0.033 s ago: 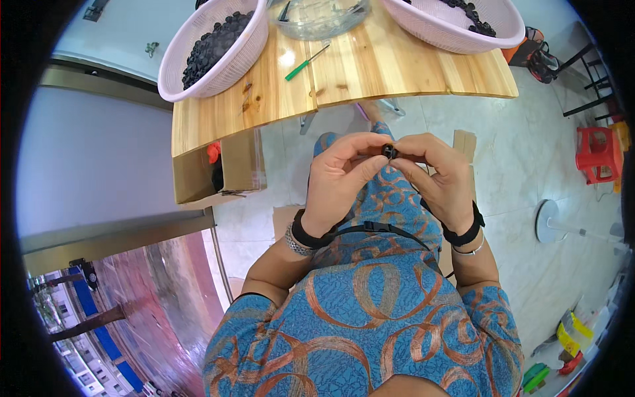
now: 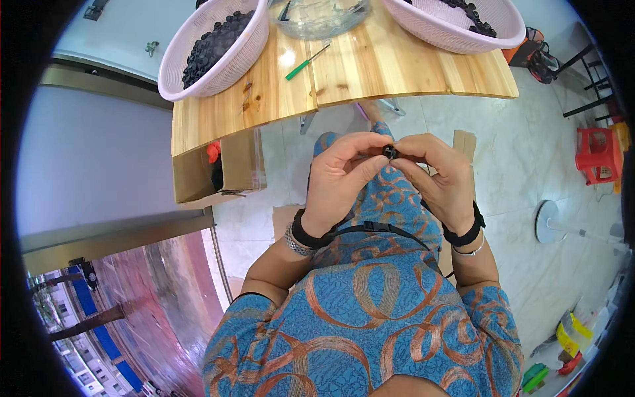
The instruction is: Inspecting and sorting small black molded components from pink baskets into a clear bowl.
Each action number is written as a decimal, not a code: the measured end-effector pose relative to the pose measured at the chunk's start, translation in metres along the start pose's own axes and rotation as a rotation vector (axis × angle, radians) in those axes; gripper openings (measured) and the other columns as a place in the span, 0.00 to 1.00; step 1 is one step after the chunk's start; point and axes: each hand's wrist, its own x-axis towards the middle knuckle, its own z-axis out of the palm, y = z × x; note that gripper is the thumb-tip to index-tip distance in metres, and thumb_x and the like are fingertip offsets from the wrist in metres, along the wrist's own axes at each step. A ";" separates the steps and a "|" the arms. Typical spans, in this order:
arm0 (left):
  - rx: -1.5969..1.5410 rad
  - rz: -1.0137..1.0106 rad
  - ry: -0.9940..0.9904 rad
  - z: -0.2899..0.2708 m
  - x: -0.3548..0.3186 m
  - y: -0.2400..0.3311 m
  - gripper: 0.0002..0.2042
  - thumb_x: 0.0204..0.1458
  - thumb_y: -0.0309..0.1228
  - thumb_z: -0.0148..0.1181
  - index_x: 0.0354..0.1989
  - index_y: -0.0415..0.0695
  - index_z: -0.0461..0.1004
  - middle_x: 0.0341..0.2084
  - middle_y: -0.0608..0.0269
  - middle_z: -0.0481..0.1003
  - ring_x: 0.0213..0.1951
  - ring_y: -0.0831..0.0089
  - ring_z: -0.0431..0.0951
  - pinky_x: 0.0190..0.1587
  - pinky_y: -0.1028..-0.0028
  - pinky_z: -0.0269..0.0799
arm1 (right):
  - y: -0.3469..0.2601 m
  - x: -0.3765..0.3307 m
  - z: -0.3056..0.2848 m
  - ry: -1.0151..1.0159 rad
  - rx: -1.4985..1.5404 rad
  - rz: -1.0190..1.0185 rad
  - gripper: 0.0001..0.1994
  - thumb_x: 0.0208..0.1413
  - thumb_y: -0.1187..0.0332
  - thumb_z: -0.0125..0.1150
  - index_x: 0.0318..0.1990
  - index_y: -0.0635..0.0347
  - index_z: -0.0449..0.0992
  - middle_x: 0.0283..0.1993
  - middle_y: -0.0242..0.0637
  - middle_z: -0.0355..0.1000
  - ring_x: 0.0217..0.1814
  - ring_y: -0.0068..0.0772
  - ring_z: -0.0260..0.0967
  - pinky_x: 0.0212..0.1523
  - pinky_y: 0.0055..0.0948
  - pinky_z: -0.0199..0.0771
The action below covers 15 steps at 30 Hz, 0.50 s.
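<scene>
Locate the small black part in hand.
Head view, right of and above centre: small black part pinched between left hand and right hand, below the wooden table in frame.

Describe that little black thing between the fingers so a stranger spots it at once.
Start at the wooden table across the top, then drop below its near edge to the blue patterned clothing. There the left hand and right hand meet, pinching a small black piece. Unlike the black pieces heaped in the left pink basket, it alone is held.
</scene>
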 end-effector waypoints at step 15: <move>-0.142 -0.005 0.040 0.002 -0.001 0.000 0.11 0.50 0.21 0.55 0.43 0.37 0.71 0.37 0.64 0.73 0.37 0.81 0.72 0.42 0.81 0.68 | 0.014 -0.002 0.006 0.035 0.207 0.009 0.08 0.45 0.79 0.61 0.35 0.67 0.74 0.33 0.37 0.71 0.32 0.22 0.68 0.31 0.18 0.68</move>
